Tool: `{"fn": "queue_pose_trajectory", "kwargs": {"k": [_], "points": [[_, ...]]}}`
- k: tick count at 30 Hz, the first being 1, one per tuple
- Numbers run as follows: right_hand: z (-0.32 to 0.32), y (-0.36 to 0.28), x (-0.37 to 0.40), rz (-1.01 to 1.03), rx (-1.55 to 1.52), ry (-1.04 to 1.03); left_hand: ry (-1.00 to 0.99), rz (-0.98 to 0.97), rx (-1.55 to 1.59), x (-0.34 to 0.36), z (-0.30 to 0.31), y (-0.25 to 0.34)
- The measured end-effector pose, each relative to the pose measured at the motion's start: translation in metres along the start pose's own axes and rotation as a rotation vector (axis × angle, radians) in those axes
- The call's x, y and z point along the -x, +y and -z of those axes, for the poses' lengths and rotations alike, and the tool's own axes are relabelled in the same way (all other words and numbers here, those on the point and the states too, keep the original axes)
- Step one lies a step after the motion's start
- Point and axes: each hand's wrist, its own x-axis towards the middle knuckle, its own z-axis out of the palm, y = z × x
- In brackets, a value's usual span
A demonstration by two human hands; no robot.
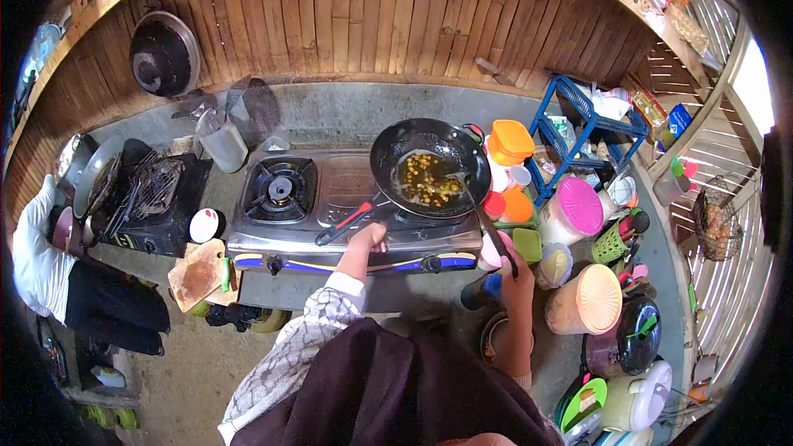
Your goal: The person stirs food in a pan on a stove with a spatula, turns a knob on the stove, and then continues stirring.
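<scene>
A black wok [396,136] sits on the right burner of the stove, with oil and small yellowish pieces of food [425,177] in it. My right hand [517,268] is wrapped round the dark handle of a spatula [472,196], whose metal end rests in the oil. The wok's red-and-black handle [345,223] points toward the front left. Just right of that handle, my left hand [373,238] is closed over the stove's front edge, apart from the handle as far as I can see. Nothing shows in its fingers.
The stove's left burner [281,189] has no pot. Tubs and lidded jars [578,206] crowd the right side, below a blue rack [582,128]. Another person [49,256] is at the far left beside a second stove [153,198]. Chopping boards [198,274] lie left of the stove.
</scene>
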Motion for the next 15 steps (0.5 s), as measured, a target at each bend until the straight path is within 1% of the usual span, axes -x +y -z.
{"fn": "queue_pose_trajectory", "kwargs": {"k": [2, 4, 6, 8, 10, 12, 15], "points": [[0.015, -0.007, 0.003, -0.015, 0.028, -0.006, -0.006, 0.011, -0.037, 0.003, 0.000, 0.002], [0.035, -0.032, 0.002, -0.219, 0.061, -0.119, 0.003, 0.014, 0.028, -0.007, -0.001, -0.003], [0.047, -0.036, 0.002, -0.199, 0.026, -0.113, -0.004, 0.003, -0.008, -0.018, -0.001, -0.010], [0.063, -0.055, 0.001, -0.247, 0.129, -0.168, -0.060, 0.003, -0.005, -0.014, 0.001, -0.007], [0.072, -0.066, 0.000, -0.240, 0.114, -0.164, -0.037, -0.039, -0.026, -0.011, 0.002, -0.007], [0.072, -0.069, -0.002, -0.234, 0.095, -0.167, -0.022, -0.046, -0.002, -0.009, 0.001, -0.006], [0.066, -0.065, -0.002, -0.213, 0.038, -0.176, -0.035, 0.005, 0.033, -0.009, -0.001, -0.007]]}}
